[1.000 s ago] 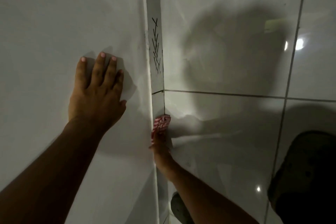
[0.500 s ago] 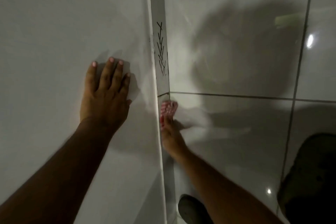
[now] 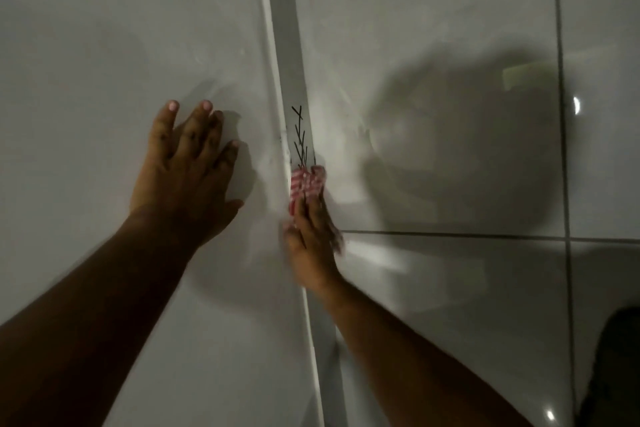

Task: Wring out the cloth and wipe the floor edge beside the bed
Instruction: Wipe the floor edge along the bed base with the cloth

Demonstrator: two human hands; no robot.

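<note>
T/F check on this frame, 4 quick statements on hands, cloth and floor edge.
1. The right hand presses the cloth into the floor edge. True.
2. The left hand grips the cloth. False: it lies flat and open on the white surface, apart from the cloth.
3. The cloth is plain blue. False: it is red and white checked.
4. Dark branch-like marks sit on the grey strip just beyond the cloth. True.
</note>
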